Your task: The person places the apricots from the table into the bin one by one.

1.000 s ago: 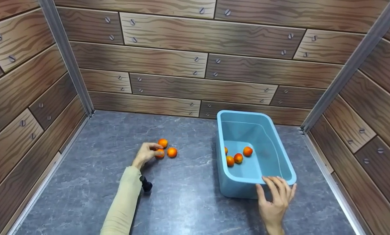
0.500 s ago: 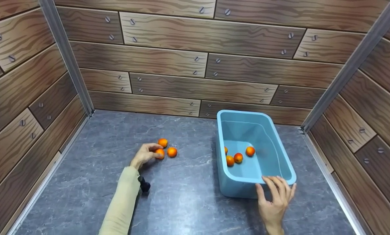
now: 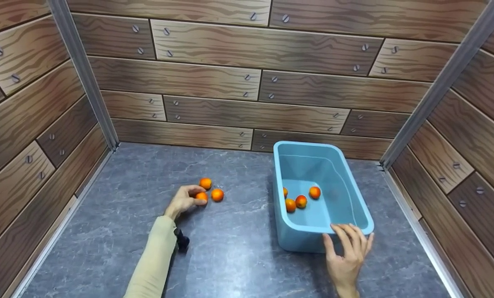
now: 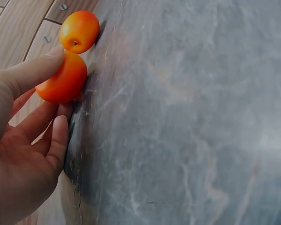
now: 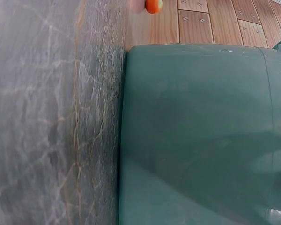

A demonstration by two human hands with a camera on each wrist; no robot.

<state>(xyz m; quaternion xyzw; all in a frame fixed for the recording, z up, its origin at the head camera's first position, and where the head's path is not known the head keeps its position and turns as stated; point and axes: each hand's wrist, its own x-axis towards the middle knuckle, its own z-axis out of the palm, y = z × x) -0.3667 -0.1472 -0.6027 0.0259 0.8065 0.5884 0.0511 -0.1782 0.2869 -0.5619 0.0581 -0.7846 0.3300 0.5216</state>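
Observation:
My left hand (image 3: 183, 200) pinches a small orange (image 4: 65, 80) between thumb and fingers, low over the grey tabletop. Two more oranges lie just beyond it, one at the back (image 3: 205, 183) and one to the right (image 3: 217, 195). In the left wrist view, another orange (image 4: 79, 32) with a small stem dimple shows right behind the held one. My right hand (image 3: 346, 265) holds the near rim of a blue plastic tub (image 3: 281, 186), fingers over the edge and thumb against the outer wall. Several oranges sit on the tub's floor, one of them (image 3: 315, 192) apart toward the middle.
Wood-plank patterned walls (image 3: 214, 107) enclose the grey marbled tabletop (image 3: 230, 248) at the back and both sides. A black device (image 3: 182, 240) sits at my left wrist. The tub's tall outer wall (image 5: 196, 117) fills much of the right wrist view.
My left fingers have settled around the orange, which now shows more and sits slightly nearer to me. One orange in the tub has rocked right and back. My right hand stays at the rim.

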